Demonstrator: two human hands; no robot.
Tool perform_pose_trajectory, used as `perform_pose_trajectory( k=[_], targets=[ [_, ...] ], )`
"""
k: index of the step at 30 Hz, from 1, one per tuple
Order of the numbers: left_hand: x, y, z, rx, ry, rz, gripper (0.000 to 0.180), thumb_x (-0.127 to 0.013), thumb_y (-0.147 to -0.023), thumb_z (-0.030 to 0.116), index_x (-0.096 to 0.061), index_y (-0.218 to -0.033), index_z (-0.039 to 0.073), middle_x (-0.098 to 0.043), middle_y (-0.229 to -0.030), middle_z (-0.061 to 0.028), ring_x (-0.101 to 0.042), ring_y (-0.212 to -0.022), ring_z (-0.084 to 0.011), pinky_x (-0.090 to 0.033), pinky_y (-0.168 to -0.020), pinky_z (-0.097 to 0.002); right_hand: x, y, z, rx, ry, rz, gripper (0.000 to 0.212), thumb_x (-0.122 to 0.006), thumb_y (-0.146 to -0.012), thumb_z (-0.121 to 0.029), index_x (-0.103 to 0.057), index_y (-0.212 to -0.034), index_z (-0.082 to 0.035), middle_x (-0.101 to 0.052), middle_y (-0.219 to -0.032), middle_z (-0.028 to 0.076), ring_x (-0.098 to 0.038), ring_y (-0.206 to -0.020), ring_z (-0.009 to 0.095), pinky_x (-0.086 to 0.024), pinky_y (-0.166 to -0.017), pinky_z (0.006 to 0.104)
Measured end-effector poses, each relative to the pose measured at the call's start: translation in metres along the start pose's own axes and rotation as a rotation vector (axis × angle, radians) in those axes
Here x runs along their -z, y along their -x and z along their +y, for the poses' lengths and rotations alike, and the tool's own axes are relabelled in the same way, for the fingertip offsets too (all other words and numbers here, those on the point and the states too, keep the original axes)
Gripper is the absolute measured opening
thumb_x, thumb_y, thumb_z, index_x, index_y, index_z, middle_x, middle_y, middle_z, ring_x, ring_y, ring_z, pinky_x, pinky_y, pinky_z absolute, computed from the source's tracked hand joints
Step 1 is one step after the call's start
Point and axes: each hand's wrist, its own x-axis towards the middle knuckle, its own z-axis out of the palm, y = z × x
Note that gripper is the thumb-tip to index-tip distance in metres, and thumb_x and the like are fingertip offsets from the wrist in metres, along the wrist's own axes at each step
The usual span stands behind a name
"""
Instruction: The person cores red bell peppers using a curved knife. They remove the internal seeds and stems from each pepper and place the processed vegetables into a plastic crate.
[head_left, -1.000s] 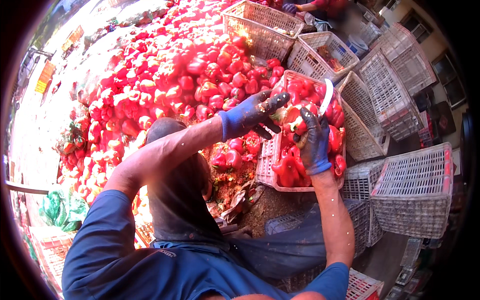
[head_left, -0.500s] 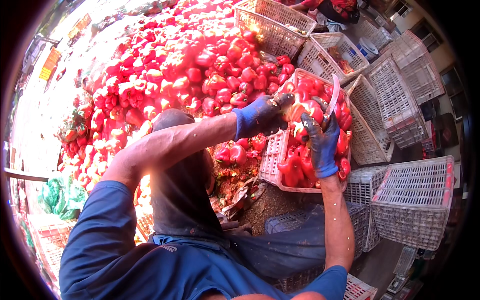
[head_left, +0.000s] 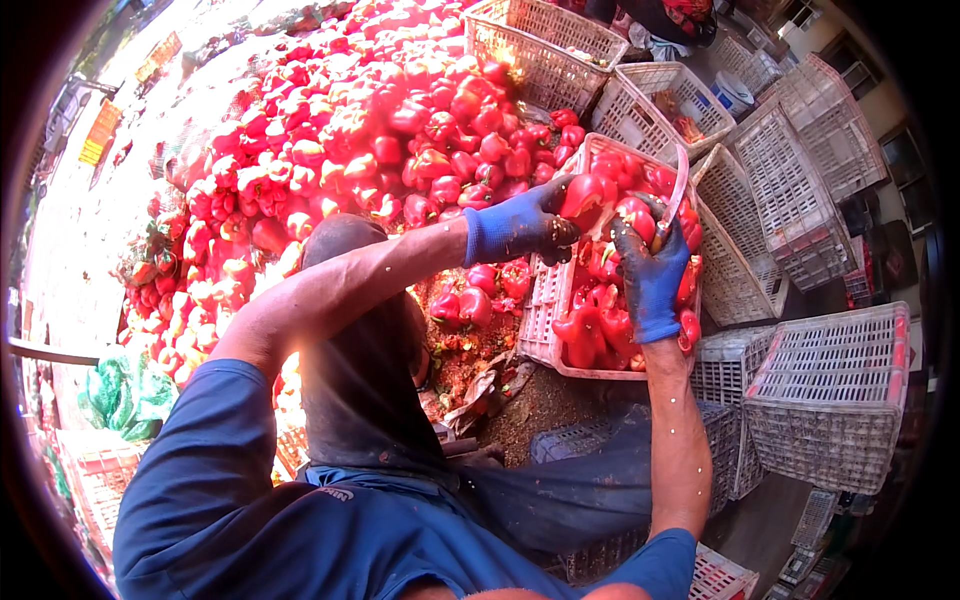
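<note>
Both my hands wear dark, soiled gloves with blue cuffs, and both are over a plastic crate (head_left: 541,322) of red bell peppers. My left hand (head_left: 522,222) is closed on a red bell pepper (head_left: 583,196), fingers behind it and thumb below. In my right hand (head_left: 648,262) is a knife (head_left: 677,192), its curved blade pointing up and away from me. Another red piece of pepper (head_left: 634,208) shows by my right fingers; I cannot tell whether they grip it. Below my hands, opened and whole-looking peppers (head_left: 585,335) fill the crate.
A large heap of red peppers (head_left: 400,130) spreads on the left and far side. Crates (head_left: 545,50) stand at the back, with more stacked crates (head_left: 825,385) along the right. Seeds and scraps (head_left: 480,375) litter the ground by my leg. Green netting (head_left: 125,395) lies far left.
My left hand has rotated and drawn slightly back, so the red pepper in it now faces up. My right hand and the knife have shifted slightly, the blade leaning further right.
</note>
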Motion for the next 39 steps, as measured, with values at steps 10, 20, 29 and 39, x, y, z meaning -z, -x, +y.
perform_pose_trajectory(
  k=[10,20,29,39],
  targets=[
    [0.054,-0.027,-0.003,-0.020,0.088,0.503,0.053,-0.075,-0.090,0.009,-0.056,-0.139,0.005,-0.071,-0.103,-0.0083,-0.068,-0.077,-0.0180,-0.053,-0.056,-0.0299,-0.012,0.008,-0.035,0.365,0.220,0.016,0.044,-0.080,-0.083,0.001,-0.066,-0.124,-0.001,-0.071,-0.106,0.005,-0.067,-0.094,0.014,-0.056,-0.085,0.0300],
    [-0.005,-0.005,-0.003,0.035,0.245,-0.008,0.008,-0.073,-0.094,0.016,-0.069,-0.098,0.009,-0.070,-0.086,0.0002,-0.068,-0.069,-0.0090,-0.060,-0.066,-0.0244,0.026,-0.004,-0.012,-0.177,-0.294,0.101,0.017,-0.080,-0.091,-0.020,-0.067,-0.096,-0.012,-0.054,-0.068,-0.007,-0.047,-0.049,0.003,-0.032,-0.041,0.0218],
    [-0.034,0.005,-0.006,-0.511,-0.510,0.127,0.056,-0.086,-0.077,0.005,-0.063,-0.127,-0.001,-0.070,-0.113,-0.0111,-0.063,-0.103,-0.0131,-0.054,-0.093,-0.0352,-0.001,-0.002,-0.010,-0.210,-0.240,0.113,0.020,-0.076,-0.095,-0.019,-0.065,-0.108,-0.008,-0.060,-0.091,-0.003,-0.057,-0.074,0.008,-0.046,-0.061,0.0271],
    [-0.034,-0.001,-0.023,-0.334,-1.145,0.081,0.076,-0.083,-0.069,0.022,-0.054,-0.138,0.012,-0.069,-0.089,-0.0231,-0.068,-0.087,-0.0459,-0.053,-0.075,-0.0556,0.000,0.013,0.060,-0.432,-0.418,0.095,0.026,-0.073,-0.096,-0.016,-0.064,-0.117,-0.004,-0.067,-0.105,0.006,-0.066,-0.090,0.016,-0.057,-0.077,0.0304]
  ],
)
